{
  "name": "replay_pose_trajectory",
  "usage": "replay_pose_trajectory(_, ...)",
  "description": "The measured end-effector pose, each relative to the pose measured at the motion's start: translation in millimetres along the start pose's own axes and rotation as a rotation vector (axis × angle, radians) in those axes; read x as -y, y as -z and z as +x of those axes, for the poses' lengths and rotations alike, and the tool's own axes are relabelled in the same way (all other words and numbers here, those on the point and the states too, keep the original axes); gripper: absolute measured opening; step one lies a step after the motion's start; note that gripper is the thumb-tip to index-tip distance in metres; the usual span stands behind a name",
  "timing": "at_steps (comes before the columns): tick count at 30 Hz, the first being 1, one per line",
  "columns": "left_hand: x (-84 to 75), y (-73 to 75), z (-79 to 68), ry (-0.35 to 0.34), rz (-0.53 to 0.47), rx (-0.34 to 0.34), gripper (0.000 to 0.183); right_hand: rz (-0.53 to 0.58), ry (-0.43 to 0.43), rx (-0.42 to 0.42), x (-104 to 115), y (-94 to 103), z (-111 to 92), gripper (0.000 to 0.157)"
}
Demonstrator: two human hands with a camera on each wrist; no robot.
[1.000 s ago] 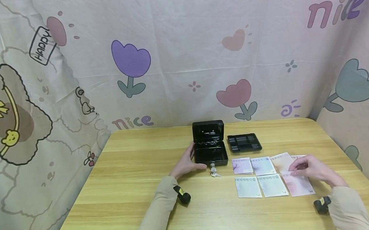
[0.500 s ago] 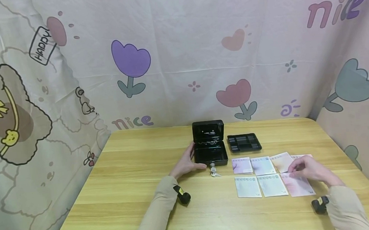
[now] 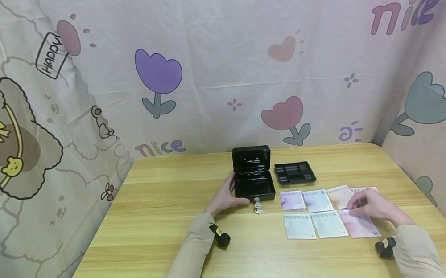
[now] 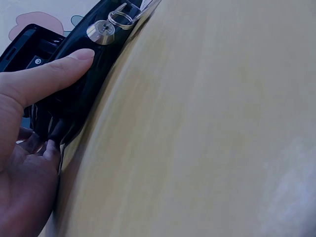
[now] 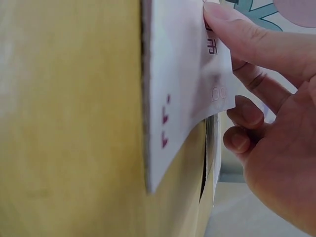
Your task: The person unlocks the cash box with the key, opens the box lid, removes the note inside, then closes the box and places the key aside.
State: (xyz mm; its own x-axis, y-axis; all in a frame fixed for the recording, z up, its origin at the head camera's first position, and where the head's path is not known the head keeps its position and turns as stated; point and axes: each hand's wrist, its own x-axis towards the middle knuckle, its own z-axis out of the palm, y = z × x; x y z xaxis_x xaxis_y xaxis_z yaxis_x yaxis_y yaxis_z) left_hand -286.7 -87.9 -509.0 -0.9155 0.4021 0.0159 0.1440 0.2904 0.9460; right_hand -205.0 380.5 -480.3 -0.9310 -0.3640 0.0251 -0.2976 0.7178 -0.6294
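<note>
The black cash box [image 3: 266, 196] stands on the table with its lid up and keys [image 3: 259, 209] hanging from the front lock. My left hand [image 3: 225, 198] grips its left front corner; in the left wrist view the thumb [image 4: 59, 76] lies on the front wall near the lock [image 4: 101, 32], fingers at the side. My right hand [image 3: 374, 205] is at the upper edge of a pink paper note [image 3: 361, 228], printed like a banknote. In the right wrist view, thumb and fingers pinch that note [image 5: 180, 89], whose near part curves up from the table.
Beside the box lies a black compartment tray [image 3: 296, 180]. Purple [image 3: 292, 200], blue [image 3: 317, 200] and orange [image 3: 338, 196] notes form a back row, another note [image 3: 369, 188] partly behind my right hand. Two pale green notes [image 3: 300, 227] lie left of the pink one.
My right hand has shifted slightly left, and the pink note's upper edge has moved left with it. The left hand and the box have stayed put.
</note>
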Motion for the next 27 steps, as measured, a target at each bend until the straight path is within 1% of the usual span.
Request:
replay_pose_trajectory(5,-0.7,-0.6,-0.2,-0.004,-0.002,-0.005,0.122,-0.002,0.012,0.002,0,-0.4,-1,0.012)
replay_pose_trajectory(11,0.3,-0.6,0.4,-0.006,-0.003,-0.004,0.122,0.012,0.007,0.010,1,-0.7,-1,0.012)
replay_pose_trajectory(14,1.4,-0.4,1.0,-0.008,-0.001,-0.002,0.123,0.020,0.005,-0.004,2,-1.5,0,0.013)
replay_pose_trajectory(19,2.6,-0.1,1.8,-0.003,0.014,0.000,0.124,0.021,-0.039,-0.050,4,-1.3,0,0.012)
replay_pose_trajectory(21,3.0,0.0,2.0,0.000,0.018,0.001,0.125,0.009,-0.086,-0.061,7,-0.5,0,0.012)
replay_pose_trajectory(23,2.8,0.2,1.5,0.002,0.016,0.002,0.124,-0.001,-0.115,-0.063,11,0.5,0,0.016)
replay_pose_trajectory(26,1.4,0.1,0.4,0.002,0.010,0.000,0.123,0.024,-0.136,-0.072,16,0.8,1,0.020)
replay_pose_trajectory(27,1.0,0.1,0.1,0.004,0.008,0.000,0.123,0.036,-0.126,-0.077,17,1.0,2,0.021)
